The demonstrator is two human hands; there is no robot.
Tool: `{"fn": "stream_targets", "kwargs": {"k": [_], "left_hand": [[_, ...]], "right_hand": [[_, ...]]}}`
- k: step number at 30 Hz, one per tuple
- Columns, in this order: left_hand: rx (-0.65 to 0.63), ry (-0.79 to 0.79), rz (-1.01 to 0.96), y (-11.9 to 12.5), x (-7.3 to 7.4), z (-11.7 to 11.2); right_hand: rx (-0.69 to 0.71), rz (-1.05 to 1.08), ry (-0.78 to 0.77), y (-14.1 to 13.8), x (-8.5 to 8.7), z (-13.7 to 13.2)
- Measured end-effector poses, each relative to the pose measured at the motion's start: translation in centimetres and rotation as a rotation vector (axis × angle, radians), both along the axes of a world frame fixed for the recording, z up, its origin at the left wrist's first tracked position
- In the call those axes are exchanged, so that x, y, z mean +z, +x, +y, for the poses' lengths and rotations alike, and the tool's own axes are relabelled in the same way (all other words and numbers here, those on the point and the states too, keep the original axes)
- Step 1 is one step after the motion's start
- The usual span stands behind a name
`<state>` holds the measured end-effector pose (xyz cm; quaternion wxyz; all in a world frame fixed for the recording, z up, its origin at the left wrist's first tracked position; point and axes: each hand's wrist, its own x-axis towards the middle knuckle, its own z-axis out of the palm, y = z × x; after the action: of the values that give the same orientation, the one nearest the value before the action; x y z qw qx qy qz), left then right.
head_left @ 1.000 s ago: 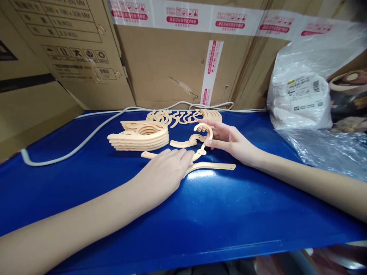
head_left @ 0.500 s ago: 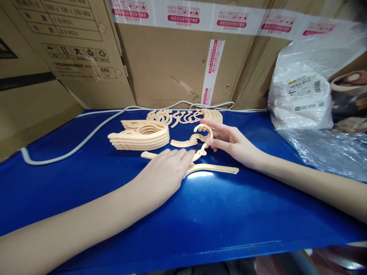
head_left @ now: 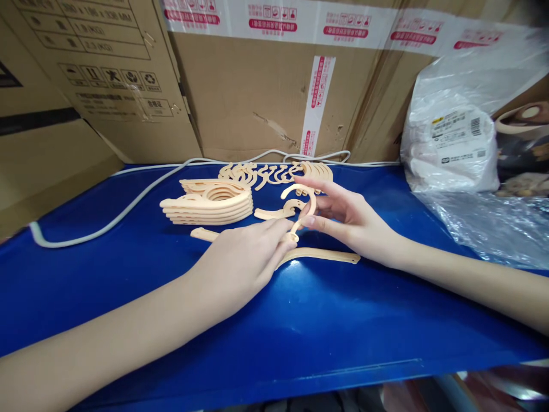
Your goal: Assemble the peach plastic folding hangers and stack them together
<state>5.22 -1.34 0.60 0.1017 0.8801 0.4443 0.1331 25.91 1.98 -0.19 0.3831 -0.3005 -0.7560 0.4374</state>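
My right hand is closed on a cream plastic hanger hook, thumb and fingers pinching its lower stem. The hook's lower end meets the round joint of a hanger arm, whose other end sticks out past my left hand. My left hand is closed around this arm and hides its middle. Just in front of the hands another hanger arm lies on the table, its left end partly behind my left fingers. Beyond them lies a curved hanger arm.
A stack of folded hangers sits at the left. Several loose hooks lie along the back, near a white cable. Cardboard boxes wall off the rear. A plastic-wrapped package stands at the right on the blue table.
My left hand and its hanger arm have shifted slightly left. My right hand has brought the hook down and left, its stem now at the arm's joint close to my left fingers.
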Motion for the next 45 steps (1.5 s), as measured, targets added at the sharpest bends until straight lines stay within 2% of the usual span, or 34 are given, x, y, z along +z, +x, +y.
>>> {"fn": "stream_targets", "kwargs": {"k": [4, 7, 9, 11, 14, 16, 19, 23, 27, 32, 36, 40, 45], "left_hand": [[-0.025, -0.107, -0.163, -0.5, 0.4, 0.5], [-0.049, -0.187, -0.261, -0.8, 0.5, 1.0], [-0.045, -0.317, -0.341, -0.9, 0.5, 1.2], [-0.028, -0.467, -0.432, -0.9, 0.5, 1.3], [0.037, -0.612, -0.507, -0.9, 0.5, 1.2], [0.069, -0.674, -0.548, -0.8, 0.5, 1.2], [0.100, -0.753, -0.666, -0.5, 0.5, 1.3], [0.224, -0.821, -0.789, -0.2, 0.8, 1.3], [0.312, -0.835, -0.812, -0.2, 1.0, 1.3], [0.251, -0.763, -0.776, -0.6, 0.6, 1.3], [0.296, -0.824, -0.786, -0.5, 0.7, 1.3], [0.307, -0.904, -0.834, -0.4, 0.8, 1.4], [0.261, -0.899, -0.858, -0.8, 0.7, 1.6]], "right_hand": [[-0.045, -0.089, 0.026, 0.0, -0.1, 0.1], [-0.215, -0.377, 0.141, 0.1, 0.2, -0.2], [-0.293, -0.602, 0.283, 0.2, 0.5, -0.8], [-0.257, -0.736, 0.485, 0.2, 0.8, -1.5], [-0.070, -0.810, 0.743, 0.1, 0.8, -2.3], [-0.008, -0.854, 0.828, 0.0, 0.6, -2.5], [-0.005, -0.912, 0.903, -0.2, 0.1, -2.4], [0.058, -0.908, 0.952, -0.1, -0.3, -1.9], [0.095, -0.850, 0.933, 0.1, -0.6, -1.6], [0.105, -0.804, 0.864, 0.0, -0.9, -1.7], [0.100, -0.778, 0.820, 0.1, -0.9, -1.8], [0.027, -0.753, 0.868, 0.4, -1.0, -1.9], [0.080, -0.732, 0.927, 0.8, -1.2, -1.7]]}}
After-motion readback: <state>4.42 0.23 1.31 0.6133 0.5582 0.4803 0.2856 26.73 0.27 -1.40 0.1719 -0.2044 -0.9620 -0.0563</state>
